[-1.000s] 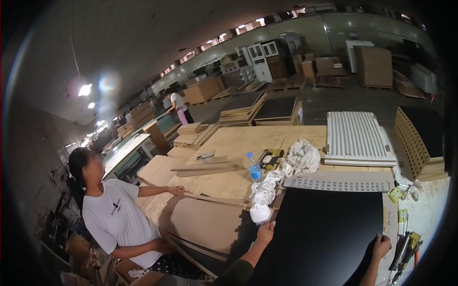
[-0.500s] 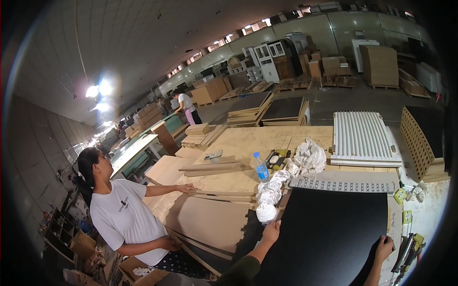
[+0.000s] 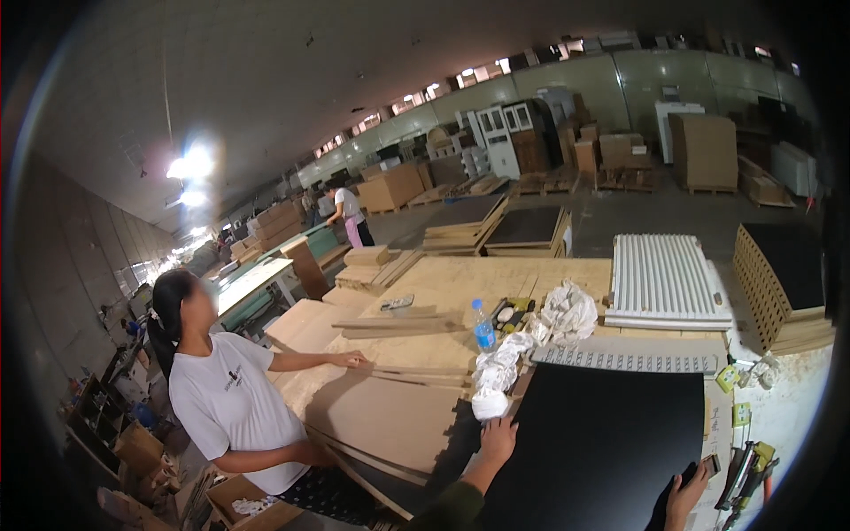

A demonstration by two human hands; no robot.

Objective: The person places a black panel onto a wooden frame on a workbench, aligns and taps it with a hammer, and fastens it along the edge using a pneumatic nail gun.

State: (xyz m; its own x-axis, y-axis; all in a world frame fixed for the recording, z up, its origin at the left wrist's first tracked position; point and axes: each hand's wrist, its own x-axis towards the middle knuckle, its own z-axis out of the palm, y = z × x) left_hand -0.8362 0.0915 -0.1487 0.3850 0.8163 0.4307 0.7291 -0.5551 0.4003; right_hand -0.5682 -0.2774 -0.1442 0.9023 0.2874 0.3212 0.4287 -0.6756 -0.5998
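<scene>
A large black panel [image 3: 602, 434] lies flat in front of me. At its left edge rests my left hand [image 3: 498, 440], fingers stretched out and a little apart, just below a bunched white cloth [image 3: 492, 404]. Over the panel's right edge, my right hand [image 3: 687, 492] is closed on a small dark block [image 3: 711, 465], whose exact kind I cannot make out. To my left, a co-worker [image 3: 226, 398] in a white T-shirt has one hand on thin wooden strips and the other by the near edge of a brown board [image 3: 381, 411].
A water bottle [image 3: 482, 327] stands behind the cloth. White slatted panels [image 3: 660, 279] are stacked at the back right, beside a pile of slotted boards [image 3: 779, 283]. Green-and-black power tools [image 3: 748, 478] lie right of my right hand. Another person [image 3: 350, 217] works farther off.
The whole view has shifted slightly. My left hand has loosened at the panel's left edge, its fingers now more spread. My right hand has moved slightly lower along the right edge.
</scene>
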